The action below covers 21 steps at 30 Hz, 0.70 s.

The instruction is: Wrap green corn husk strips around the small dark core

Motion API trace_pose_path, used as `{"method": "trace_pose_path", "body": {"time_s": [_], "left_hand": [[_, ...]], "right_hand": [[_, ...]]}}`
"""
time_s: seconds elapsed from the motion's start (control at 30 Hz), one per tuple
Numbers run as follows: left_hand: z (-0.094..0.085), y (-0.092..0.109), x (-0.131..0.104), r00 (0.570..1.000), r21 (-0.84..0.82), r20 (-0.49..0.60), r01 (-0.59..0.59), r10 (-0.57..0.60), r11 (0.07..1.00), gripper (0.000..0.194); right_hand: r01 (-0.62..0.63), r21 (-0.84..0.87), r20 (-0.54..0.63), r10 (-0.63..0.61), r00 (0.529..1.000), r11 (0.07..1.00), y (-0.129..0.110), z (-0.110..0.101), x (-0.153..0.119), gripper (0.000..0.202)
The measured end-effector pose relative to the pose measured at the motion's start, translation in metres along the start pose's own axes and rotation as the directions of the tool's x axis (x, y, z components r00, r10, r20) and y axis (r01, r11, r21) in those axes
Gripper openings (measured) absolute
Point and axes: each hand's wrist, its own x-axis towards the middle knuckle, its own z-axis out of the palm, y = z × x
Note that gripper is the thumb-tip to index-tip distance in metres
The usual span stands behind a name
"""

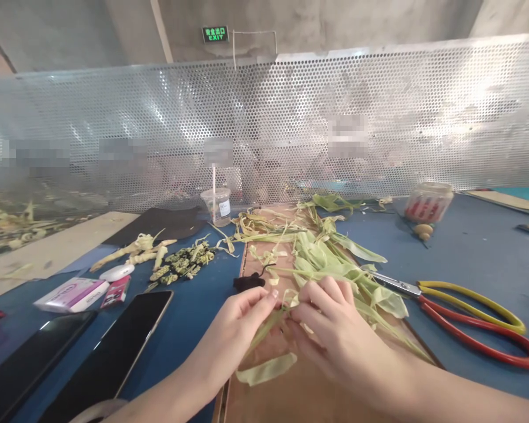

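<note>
Both hands meet over a brown board (291, 399) in the lower middle. My left hand (247, 311) pinches a pale green husk strip between thumb and fingers. Close beside it, my right hand (330, 317) has its fingers curled round the other part of the same husk piece, partly hiding it. A loose husk strip (268, 370) lies on the board just below the hands. Beyond them spreads a pile of pale green husks (321, 252). A small black item (249, 282) rests at the board's left edge, near my left hand.
Scissors (458, 305) with red and yellow handles lie right. Two phones (119, 335), a tissue pack (73, 294) and braided husk pieces (183, 261) are left. Behind stand a plastic cup with a straw (218, 205), a jar (428, 202) and a perforated metal screen (282, 117).
</note>
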Motion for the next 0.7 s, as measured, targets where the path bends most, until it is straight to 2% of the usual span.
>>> {"method": "trace_pose_path", "body": {"time_s": [0.1, 0.23, 0.37, 0.53, 0.7], "left_hand": [[0.0, 0.0, 0.002, 1.0, 0.032, 0.009, -0.023, 0.022, 0.999, 0.029], [-0.003, 0.0, 0.002, 0.997, 0.069, 0.045, -0.06, 0.057, 0.996, 0.019], [-0.004, -0.001, 0.002, 0.998, 0.104, 0.029, -0.06, 0.057, 0.993, 0.018], [-0.003, 0.0, 0.001, 0.996, 0.136, -0.026, -0.076, 0.081, 0.988, 0.024], [-0.003, -0.001, -0.001, 0.994, 0.161, -0.033, -0.1, 0.107, 0.982, 0.018]], "right_hand": [[0.014, 0.06, 0.103, -0.02, 0.994, 0.998, -0.005, -0.007, 0.0, 0.018], [0.065, 0.074, 0.127, -0.074, 0.989, 0.995, -0.006, -0.009, 0.0, 0.016], [0.082, 0.099, 0.132, -0.095, 0.987, 0.992, -0.006, -0.011, 0.0, 0.012], [0.043, 0.169, 0.125, -0.065, 0.99, 0.985, -0.009, -0.015, 0.001, 0.013], [-0.035, 0.22, 0.244, -0.021, 0.97, 0.975, -0.011, -0.018, 0.003, 0.015]]}}
